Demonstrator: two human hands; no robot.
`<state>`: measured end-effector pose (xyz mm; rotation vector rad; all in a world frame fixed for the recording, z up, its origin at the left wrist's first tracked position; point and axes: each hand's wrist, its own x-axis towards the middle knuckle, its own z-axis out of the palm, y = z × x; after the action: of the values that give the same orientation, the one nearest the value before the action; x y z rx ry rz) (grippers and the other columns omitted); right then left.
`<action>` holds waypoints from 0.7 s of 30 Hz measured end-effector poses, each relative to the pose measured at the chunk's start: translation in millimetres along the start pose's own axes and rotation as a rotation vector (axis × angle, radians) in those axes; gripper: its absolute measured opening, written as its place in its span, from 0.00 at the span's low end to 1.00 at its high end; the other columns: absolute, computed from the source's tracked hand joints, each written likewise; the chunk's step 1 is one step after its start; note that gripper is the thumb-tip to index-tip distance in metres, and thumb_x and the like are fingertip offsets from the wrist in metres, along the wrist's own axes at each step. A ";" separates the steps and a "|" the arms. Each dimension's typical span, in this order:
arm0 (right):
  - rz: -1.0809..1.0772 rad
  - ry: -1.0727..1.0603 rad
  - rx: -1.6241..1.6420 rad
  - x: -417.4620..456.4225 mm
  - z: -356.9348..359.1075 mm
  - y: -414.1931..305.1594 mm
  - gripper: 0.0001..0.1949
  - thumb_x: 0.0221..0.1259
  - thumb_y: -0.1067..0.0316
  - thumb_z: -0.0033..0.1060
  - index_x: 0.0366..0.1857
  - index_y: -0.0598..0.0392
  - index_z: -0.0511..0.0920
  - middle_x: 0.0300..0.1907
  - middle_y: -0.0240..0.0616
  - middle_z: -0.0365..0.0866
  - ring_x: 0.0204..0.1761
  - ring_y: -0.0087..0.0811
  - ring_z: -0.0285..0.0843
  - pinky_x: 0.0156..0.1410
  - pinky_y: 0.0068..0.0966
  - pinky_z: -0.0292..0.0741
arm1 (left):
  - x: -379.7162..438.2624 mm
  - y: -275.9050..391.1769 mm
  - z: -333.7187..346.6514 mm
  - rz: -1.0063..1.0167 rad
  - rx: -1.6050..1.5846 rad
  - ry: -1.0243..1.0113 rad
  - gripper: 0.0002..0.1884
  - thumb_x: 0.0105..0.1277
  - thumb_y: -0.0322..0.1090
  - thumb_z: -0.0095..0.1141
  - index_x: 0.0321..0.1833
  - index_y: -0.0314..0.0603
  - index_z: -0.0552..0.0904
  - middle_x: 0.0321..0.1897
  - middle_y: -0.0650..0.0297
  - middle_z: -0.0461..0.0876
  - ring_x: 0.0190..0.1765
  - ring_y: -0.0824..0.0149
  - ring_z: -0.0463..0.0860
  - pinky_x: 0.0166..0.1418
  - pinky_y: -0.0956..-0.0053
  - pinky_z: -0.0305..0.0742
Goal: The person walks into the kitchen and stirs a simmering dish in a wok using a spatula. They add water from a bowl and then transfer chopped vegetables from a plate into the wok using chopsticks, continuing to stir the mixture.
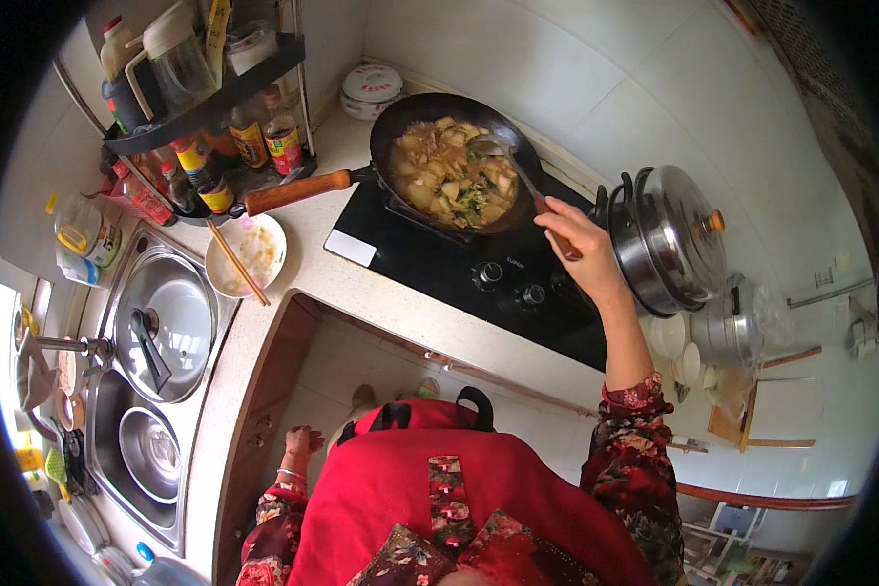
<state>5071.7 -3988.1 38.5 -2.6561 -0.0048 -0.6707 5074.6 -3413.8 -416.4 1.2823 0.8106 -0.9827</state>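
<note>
My right hand (577, 243) is closed around the brown handle of a metal ladle (491, 145), whose bowl rests at the food's surface in a black wok (525, 214). Chunks of pale vegetable, brownish broth and some green leaves make up the stew (450, 172). The wok stands on a black gas cooktop (417, 256), its wooden handle (297, 192) pointing left. My left hand (304, 441) hangs low at my side, touching nothing that I can see; its fingers look loosely curled. Left of the cooktop, a used white bowl (260, 245) has wooden chopsticks (236, 261) across it.
Stacked steel pots (677, 234) stand right of the wok. A two-tier rack (212, 95) of sauce bottles is at upper left, beside a lidded enamel container (371, 89). The double sink (128, 505) holds a large glass lid (183, 322) and a metal basin (150, 454).
</note>
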 end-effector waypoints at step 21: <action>0.404 0.461 0.417 32.0 77.0 45.3 0.10 0.54 0.75 0.61 0.41 0.52 0.80 0.39 0.35 0.82 0.38 0.22 0.79 0.43 0.18 0.73 | -27.9 -2.2 27.0 -0.016 -0.006 0.022 0.15 0.63 0.31 0.45 0.50 0.32 0.65 0.34 0.46 0.79 0.28 0.52 0.82 0.25 0.61 0.79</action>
<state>5139.5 -4003.4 -26.0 -1.9759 0.4550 -0.9931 5060.7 -3436.7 -388.2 1.2851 0.8414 -0.9801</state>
